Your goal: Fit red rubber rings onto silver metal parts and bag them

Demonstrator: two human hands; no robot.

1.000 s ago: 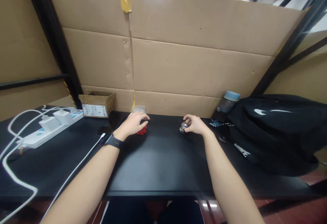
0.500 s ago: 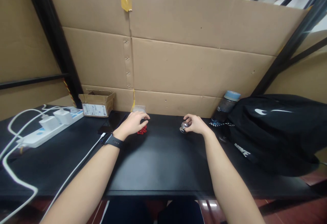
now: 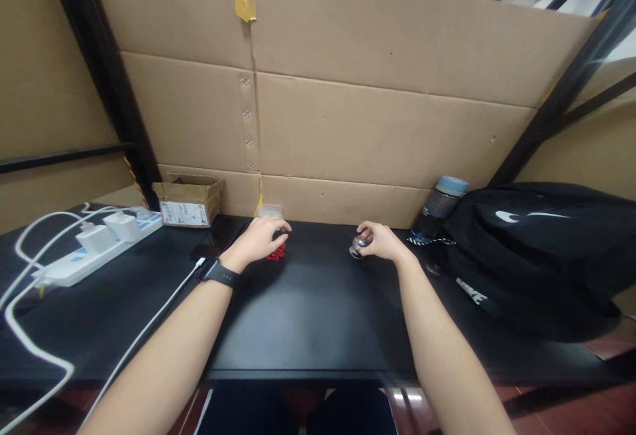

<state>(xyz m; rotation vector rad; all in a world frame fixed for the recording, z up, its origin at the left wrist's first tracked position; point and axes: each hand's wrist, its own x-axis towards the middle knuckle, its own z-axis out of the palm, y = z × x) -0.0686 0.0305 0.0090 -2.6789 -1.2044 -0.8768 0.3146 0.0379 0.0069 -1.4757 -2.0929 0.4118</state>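
Note:
My right hand (image 3: 380,242) has thumb and fingers curled round a small clear jar (image 3: 356,247), glass-like and rounded, just above or on the black table (image 3: 318,316). Most of that jar's right side is hidden by the fingers. On the other side, my left hand (image 3: 261,238) hovers with its thumb apart from its loosely bent fingers, and no held thing shows in it. Right by its thumb lies a red, looped or wrinkled bundle (image 3: 277,253), partly covered by the hand. A dark watch (image 3: 222,275) is on my left wrist.
At left are a white power strip (image 3: 74,268) with plugs and loose cables, an open cardboard box (image 3: 191,203) and a dark phone (image 3: 205,250). A bottle with a blue lid (image 3: 437,208) and a black bag (image 3: 541,256) stand right. A cardboard wall (image 3: 348,124) closes the back.

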